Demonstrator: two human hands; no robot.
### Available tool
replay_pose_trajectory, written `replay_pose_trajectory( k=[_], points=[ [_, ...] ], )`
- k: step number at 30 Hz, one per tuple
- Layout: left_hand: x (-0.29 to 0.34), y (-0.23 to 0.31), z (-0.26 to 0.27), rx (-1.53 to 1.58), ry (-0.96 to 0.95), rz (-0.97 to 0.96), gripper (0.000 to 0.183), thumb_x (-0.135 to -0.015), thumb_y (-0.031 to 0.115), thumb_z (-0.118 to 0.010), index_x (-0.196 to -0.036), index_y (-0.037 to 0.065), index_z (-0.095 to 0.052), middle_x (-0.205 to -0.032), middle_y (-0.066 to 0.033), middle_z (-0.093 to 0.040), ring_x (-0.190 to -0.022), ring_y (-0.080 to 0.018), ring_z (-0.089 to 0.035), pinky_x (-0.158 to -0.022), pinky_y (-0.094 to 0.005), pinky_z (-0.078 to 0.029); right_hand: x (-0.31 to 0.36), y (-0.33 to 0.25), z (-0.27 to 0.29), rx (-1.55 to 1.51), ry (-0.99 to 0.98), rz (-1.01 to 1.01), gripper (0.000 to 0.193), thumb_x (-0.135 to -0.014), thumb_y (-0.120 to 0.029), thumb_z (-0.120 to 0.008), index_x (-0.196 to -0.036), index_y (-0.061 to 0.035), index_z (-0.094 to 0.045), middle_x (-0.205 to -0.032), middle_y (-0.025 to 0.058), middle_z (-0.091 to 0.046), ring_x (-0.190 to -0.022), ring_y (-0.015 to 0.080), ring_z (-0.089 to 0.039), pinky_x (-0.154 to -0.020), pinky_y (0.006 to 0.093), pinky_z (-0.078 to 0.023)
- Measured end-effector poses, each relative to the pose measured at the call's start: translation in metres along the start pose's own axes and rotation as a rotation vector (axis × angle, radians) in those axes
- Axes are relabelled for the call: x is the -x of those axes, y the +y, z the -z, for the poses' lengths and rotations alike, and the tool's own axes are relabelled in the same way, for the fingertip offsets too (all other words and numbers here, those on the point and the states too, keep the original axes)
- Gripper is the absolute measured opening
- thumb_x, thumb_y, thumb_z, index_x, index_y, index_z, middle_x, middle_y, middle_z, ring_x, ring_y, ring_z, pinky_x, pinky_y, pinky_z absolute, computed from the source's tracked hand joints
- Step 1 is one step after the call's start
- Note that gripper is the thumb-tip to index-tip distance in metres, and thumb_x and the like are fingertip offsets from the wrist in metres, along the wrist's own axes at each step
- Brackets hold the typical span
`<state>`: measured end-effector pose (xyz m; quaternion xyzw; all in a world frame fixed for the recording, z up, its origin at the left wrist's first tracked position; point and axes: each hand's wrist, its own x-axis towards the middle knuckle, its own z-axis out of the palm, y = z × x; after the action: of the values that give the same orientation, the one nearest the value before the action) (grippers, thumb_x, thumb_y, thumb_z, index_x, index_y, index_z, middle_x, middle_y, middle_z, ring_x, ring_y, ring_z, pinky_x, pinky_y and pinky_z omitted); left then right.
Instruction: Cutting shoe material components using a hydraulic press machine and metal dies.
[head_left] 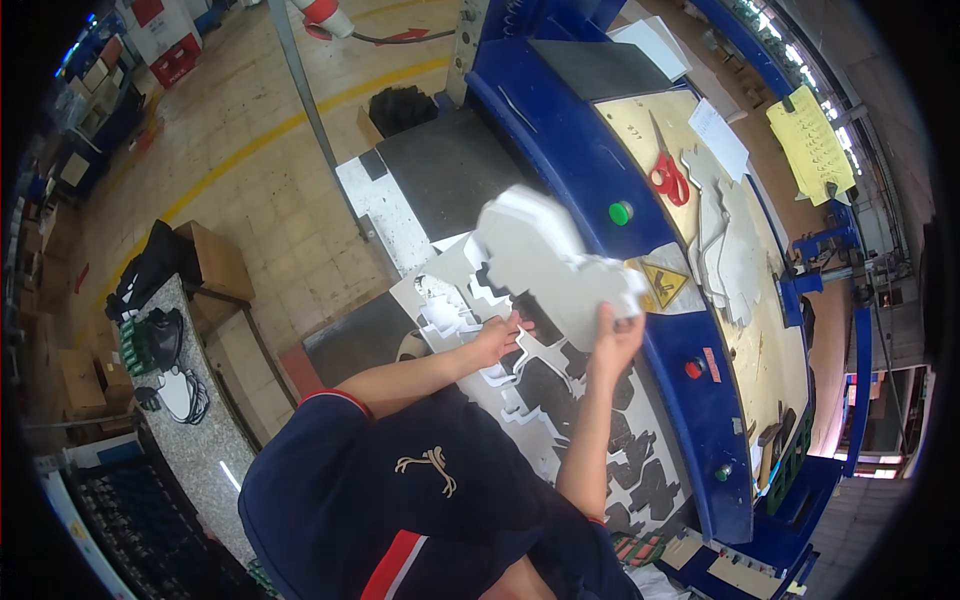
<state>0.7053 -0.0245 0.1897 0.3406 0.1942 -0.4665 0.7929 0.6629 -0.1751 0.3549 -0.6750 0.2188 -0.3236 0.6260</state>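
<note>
Below my hands: a pale grey work sheet [448,267], with white offcuts [447,318] strewn over it and dark patches [550,387] among them; cannot tell whether these are gaps or separate pieces.
Beyond the sheet: a black panel [440,180]. To my right, a curved blue beam [580,165] carries a green button [621,213], a red button [696,368] and a yellow warning triangle [664,284].
Cream shelf [640,125] past the beam: red-handled scissors [670,181] and loose pale cut shapes [738,255].
Room: tiled floor [290,165] with yellow lines; at left, a speckled side table [200,465] with a cardboard box [215,262] near its far end.
Piece, look: a pale grey stack [555,280], flat-faced, with a wavy, lobed outline; whitish layered edge, blurred along the upper side.
Piece, place: raised above the work sheet, just beside the blue beam and overlapping it in view.
Piece, direction: long axis slants from upper left to lower right; broad rounded end away from me, narrower lobed end at my right hand [618,342]. Grey face turned toward me.
Right grip: closed on the lower right edge, thumb across the grey face.
Left grip: my left hand [492,342] is low over the offcuts, fingers beside a thin white strip [540,353]; cannot tell whether they hold it.
</note>
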Motion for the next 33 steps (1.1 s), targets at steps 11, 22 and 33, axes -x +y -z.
replay_pose_trajectory(
  k=[11,22,33],
  points=[
    [0.041,0.091,-0.05,-1.192,-0.098,-0.912,0.077,-0.072,0.027,-0.085,-0.135,0.003,-0.047,-0.125,-0.0212,-0.057,-0.12,-0.0306,-0.055,-0.099,-0.0396,-0.046,0.07,0.013,0.122,0.041,0.282,0.013,0.042,-0.089,-0.013,-0.072,-0.123,0.0003,-0.051,-0.116,0.0109,-0.063,-0.107,0.017,-0.06,-0.095,0.0304,-0.045],
    [-0.007,0.083,-0.072,-1.63,-0.472,-0.823,0.045,-0.071,0.014,-0.082,-0.103,0.005,-0.052,-0.102,-0.0148,-0.057,-0.1,-0.0344,-0.057,-0.086,-0.0398,-0.046,0.118,0.092,0.127,0.417,0.321,-0.169,0.037,-0.084,-0.018,-0.076,-0.112,0.0,-0.058,-0.105,0.0123,-0.066,-0.102,0.0244,-0.062,-0.092,0.032,-0.047],
    [-0.001,0.066,-0.073,-1.514,-0.489,-0.918,0.041,-0.068,0.015,-0.084,-0.098,0.004,-0.058,-0.12,-0.0184,-0.059,-0.115,-0.0362,-0.057,-0.094,-0.0414,-0.047,0.113,0.117,0.124,0.714,0.38,0.025,0.059,-0.068,-0.022,-0.085,-0.114,-0.0002,-0.056,-0.129,0.0185,-0.05,-0.126,0.0377,-0.045,-0.108,0.0422,-0.037]
  ],
)
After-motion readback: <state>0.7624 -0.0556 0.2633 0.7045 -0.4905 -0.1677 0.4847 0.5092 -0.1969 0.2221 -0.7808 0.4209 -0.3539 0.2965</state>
